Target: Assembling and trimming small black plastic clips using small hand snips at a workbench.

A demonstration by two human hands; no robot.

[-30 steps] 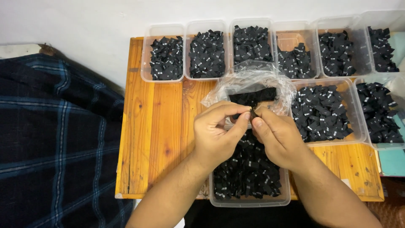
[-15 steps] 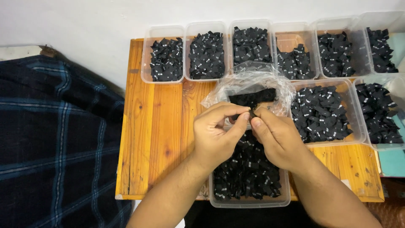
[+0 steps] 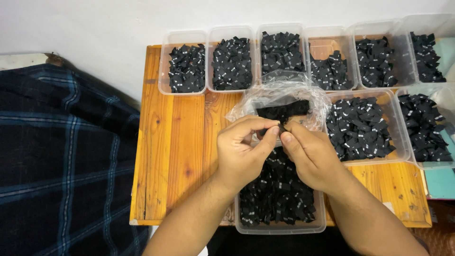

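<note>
- I see a table of varnished wood, grain and knots showing, slightly glossy.
- The tubs look like clear, smooth plastic.
- The black labels appear matt woven cloth.
- The bag is thin, crinkled, shiny plastic film.
- The plaid blanket looks soft, matt cloth.

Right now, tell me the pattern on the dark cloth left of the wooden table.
Dark navy cloth with thin blue plaid lines, shown in the head view.

1. It looks like a small home workshop for sorting garment labels: a low wooden worktop pushed against a plain white wall.
2. Rows of clear plastic tubs hold small black labels.
3. A plaid blanket lies alongside.
</note>
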